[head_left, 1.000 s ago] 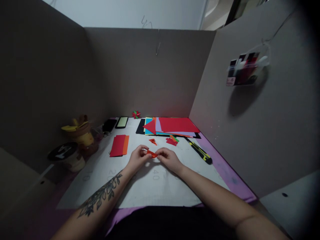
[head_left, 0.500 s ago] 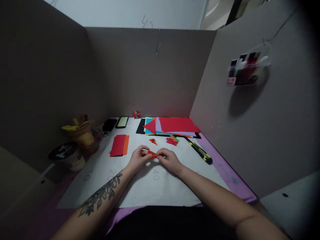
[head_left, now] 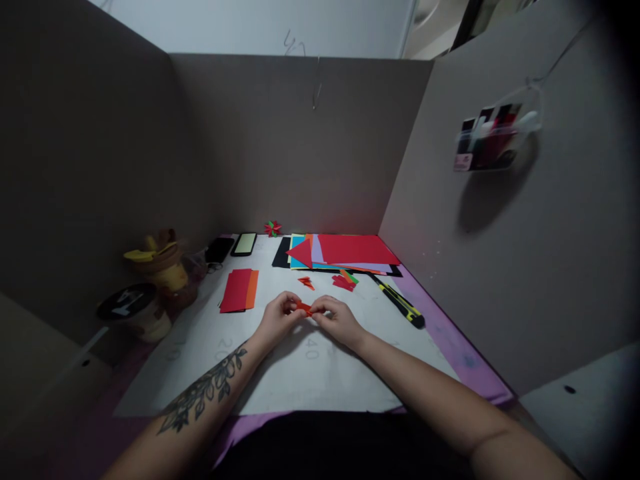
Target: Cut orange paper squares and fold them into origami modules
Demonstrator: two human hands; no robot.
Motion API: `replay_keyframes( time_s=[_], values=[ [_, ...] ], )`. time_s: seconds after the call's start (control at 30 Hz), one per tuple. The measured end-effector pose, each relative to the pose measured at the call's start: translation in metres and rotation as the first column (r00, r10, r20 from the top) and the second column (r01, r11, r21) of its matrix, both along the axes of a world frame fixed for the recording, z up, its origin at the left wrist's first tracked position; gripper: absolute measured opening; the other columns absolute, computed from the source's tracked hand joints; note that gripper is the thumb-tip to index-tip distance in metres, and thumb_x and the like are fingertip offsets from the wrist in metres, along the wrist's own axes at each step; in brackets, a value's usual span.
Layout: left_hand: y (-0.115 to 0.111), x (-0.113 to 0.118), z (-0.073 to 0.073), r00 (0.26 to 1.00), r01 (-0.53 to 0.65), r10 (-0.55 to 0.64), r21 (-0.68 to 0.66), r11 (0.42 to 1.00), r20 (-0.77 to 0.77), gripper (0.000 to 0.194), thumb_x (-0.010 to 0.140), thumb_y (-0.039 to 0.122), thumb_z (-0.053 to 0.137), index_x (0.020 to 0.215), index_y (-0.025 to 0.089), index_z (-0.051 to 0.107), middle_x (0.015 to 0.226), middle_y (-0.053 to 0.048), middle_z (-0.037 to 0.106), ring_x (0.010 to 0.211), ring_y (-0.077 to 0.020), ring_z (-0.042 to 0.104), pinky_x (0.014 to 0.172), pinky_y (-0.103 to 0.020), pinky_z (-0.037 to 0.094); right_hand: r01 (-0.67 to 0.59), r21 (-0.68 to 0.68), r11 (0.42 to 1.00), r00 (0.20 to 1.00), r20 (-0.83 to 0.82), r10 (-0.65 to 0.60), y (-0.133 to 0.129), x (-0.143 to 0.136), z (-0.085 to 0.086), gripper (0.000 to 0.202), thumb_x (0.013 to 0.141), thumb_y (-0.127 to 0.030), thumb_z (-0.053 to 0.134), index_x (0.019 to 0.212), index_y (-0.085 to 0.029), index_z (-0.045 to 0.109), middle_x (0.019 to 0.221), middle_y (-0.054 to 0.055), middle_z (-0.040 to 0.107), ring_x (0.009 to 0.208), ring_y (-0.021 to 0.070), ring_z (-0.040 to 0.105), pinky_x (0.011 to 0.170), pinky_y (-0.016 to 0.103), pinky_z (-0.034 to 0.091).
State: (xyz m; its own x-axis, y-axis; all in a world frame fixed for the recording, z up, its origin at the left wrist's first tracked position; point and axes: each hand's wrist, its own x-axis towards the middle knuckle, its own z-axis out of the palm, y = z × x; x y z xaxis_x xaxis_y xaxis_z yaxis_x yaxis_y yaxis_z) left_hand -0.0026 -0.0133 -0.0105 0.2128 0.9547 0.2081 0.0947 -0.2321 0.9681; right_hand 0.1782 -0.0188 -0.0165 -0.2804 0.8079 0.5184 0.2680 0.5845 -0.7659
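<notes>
A small piece of orange paper (head_left: 304, 308) is held between my two hands, just above the white sheet (head_left: 280, 373). My left hand (head_left: 278, 315) pinches its left side with thumb and fingers, while my right hand (head_left: 340, 319) grips the right end. My fingers cover part of the paper, so its folds are not clear. Just beyond my hands lie some small folded orange pieces (head_left: 306, 283). To the right of those is a little pile of red strips (head_left: 344, 283) with green and orange ones.
Red and orange rectangles (head_left: 238, 291) lie at left. Large coloured sheets (head_left: 357, 249) are stacked at the back, near a phone (head_left: 244, 245) and a red-green paper star (head_left: 273, 229). A yellow-black utility knife (head_left: 403, 305) lies right. A lidded cup (head_left: 135, 312) stands left. Grey panels enclose the table.
The orange paper has shifted slightly between my fingertips, and my fingers have moved a little. Everything else on the table stays where it was.
</notes>
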Motion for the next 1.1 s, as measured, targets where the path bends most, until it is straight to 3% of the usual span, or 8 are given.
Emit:
replay_keyframes(
  time_s=[0.17, 0.47, 0.6, 0.83, 1.1],
  values=[
    [0.001, 0.000, -0.001, 0.999, -0.005, 0.006, 0.041, 0.999, -0.043, 0.021, 0.069, 0.026, 0.067, 0.082, 0.016, 0.055, 0.071, 0.001, 0.062, 0.064, -0.0112, 0.058, 0.059, -0.021, 0.041, 0.002, 0.010, 1.000, 1.000, 0.005, -0.002, -0.001, 0.000, 0.001, 0.008, 0.077, -0.016, 0.056, 0.075, -0.019, 0.063, 0.080, 0.004, 0.062, 0.079, 0.0157, 0.058, 0.074, 0.029, 0.047],
    [-0.001, 0.000, -0.001, 0.995, -0.005, 0.012, 0.073, 0.997, -0.099, 0.022, 0.071, 0.027, 0.064, 0.088, 0.017, 0.054, 0.075, 0.000, 0.062, 0.068, -0.0127, 0.059, 0.059, -0.023, 0.042, 0.101, -0.149, 0.984, 0.991, -0.077, -0.114, 0.003, 0.000, -0.004, 0.005, 0.074, -0.021, 0.055, 0.079, -0.019, 0.056, 0.075, 0.000, 0.059, 0.071, 0.0143, 0.055, 0.067, 0.027, 0.045],
    [-0.001, 0.002, -0.002, 0.990, -0.035, 0.051, 0.125, 0.992, -0.128, 0.029, 0.070, 0.025, 0.064, 0.095, 0.017, 0.053, 0.081, -0.002, 0.065, 0.075, -0.0149, 0.062, 0.063, -0.025, 0.045, 0.109, -0.131, 0.985, 0.989, -0.082, -0.120, 0.002, -0.004, -0.003, 0.006, 0.073, -0.019, 0.055, 0.077, -0.019, 0.052, 0.072, -0.002, 0.055, 0.068, 0.0135, 0.053, 0.066, 0.026, 0.044],
    [-0.006, 0.007, -0.001, 0.990, 0.041, -0.024, 0.125, 0.991, -0.139, 0.027, 0.076, 0.023, 0.058, 0.101, 0.019, 0.047, 0.076, 0.000, 0.064, 0.071, -0.0125, 0.061, 0.065, -0.024, 0.047, 0.077, -0.080, 0.994, 0.997, -0.021, -0.079, -0.003, -0.011, -0.003, 0.004, 0.074, -0.018, 0.052, 0.077, -0.020, 0.050, 0.073, -0.001, 0.055, 0.069, 0.0135, 0.053, 0.067, 0.027, 0.044],
    [-0.002, 0.002, -0.003, 0.990, -0.080, 0.090, 0.096, 0.992, -0.106, 0.022, 0.076, 0.026, 0.058, 0.090, 0.021, 0.041, 0.074, 0.002, 0.063, 0.068, -0.0122, 0.061, 0.061, -0.023, 0.045, 0.176, -0.056, 0.983, 0.976, -0.120, -0.182, 0.000, -0.009, -0.006, 0.014, 0.075, -0.018, 0.051, 0.089, -0.020, 0.048, 0.077, -0.001, 0.054, 0.071, 0.0141, 0.053, 0.069, 0.028, 0.045]
  ],
)
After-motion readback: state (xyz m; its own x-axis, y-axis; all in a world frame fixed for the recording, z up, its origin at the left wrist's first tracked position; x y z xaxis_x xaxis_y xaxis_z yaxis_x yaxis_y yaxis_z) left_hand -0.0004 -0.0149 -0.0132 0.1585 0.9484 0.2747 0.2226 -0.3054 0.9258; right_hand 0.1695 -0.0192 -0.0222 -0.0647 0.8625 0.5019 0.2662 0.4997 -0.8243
